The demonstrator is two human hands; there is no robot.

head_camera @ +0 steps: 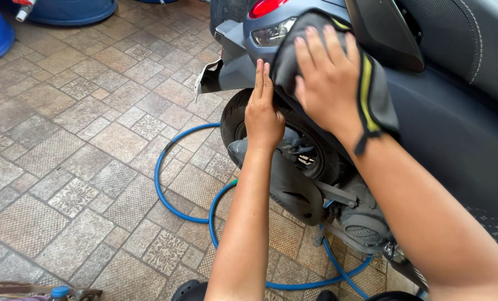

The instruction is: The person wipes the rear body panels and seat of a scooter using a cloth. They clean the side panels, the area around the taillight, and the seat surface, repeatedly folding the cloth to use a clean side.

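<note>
A soft dark grey cloth with a yellow edge (321, 61) lies on the smooth, matt grey plastic scooter panel (449, 128). The thin blue rubbery hose (165, 189) looks smooth, and the patterned stone floor tiles (76, 139) look rough.

Both hands (arms outstretched) lie flat: left (263, 114) fingers together, right (328, 78) spread.

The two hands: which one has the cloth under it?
The right hand. It presses the dark cloth against the scooter's rear body, while the left hand rests bare and flat beside it.
</note>
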